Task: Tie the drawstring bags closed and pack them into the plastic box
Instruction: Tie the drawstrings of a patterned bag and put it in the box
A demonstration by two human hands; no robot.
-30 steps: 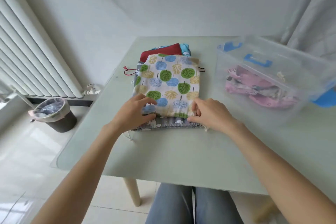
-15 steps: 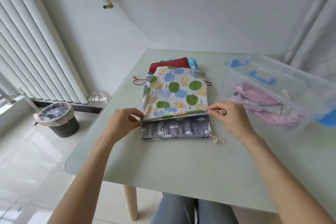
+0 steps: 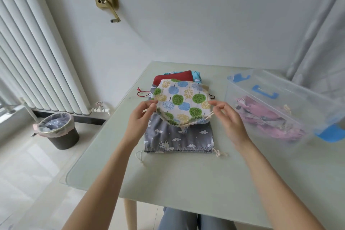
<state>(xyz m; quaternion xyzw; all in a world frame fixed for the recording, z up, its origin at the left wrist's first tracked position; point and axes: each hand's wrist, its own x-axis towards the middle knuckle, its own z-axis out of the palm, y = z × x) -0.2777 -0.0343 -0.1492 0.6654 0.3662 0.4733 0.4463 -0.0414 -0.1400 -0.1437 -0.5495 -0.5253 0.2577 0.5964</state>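
A drawstring bag printed with green, blue and yellow trees (image 3: 183, 99) is lifted off a stack of bags at the table's middle. My left hand (image 3: 142, 115) pinches its cord at the left end of the gathered mouth. My right hand (image 3: 226, 117) pinches the cord at the right end. The mouth edge is puckered between them. Beneath it lies a grey bag with white clouds (image 3: 179, 139), its cords loose on the table. A red bag (image 3: 172, 78) and a blue one (image 3: 197, 78) lie further back. The clear plastic box (image 3: 291, 97) at right holds a pink bag (image 3: 265, 115).
The pale green glass table (image 3: 186, 183) has its front edge near my knees. A white radiator (image 3: 37, 61) stands along the left wall. On the floor beside it sits a dark bin (image 3: 57, 130). Blue latches are on the box's sides.
Both hands moved from the bag's lower corners to its cords, lifted the tree bag and pulled outward. Its mouth has gathered, and more of the grey bag shows.
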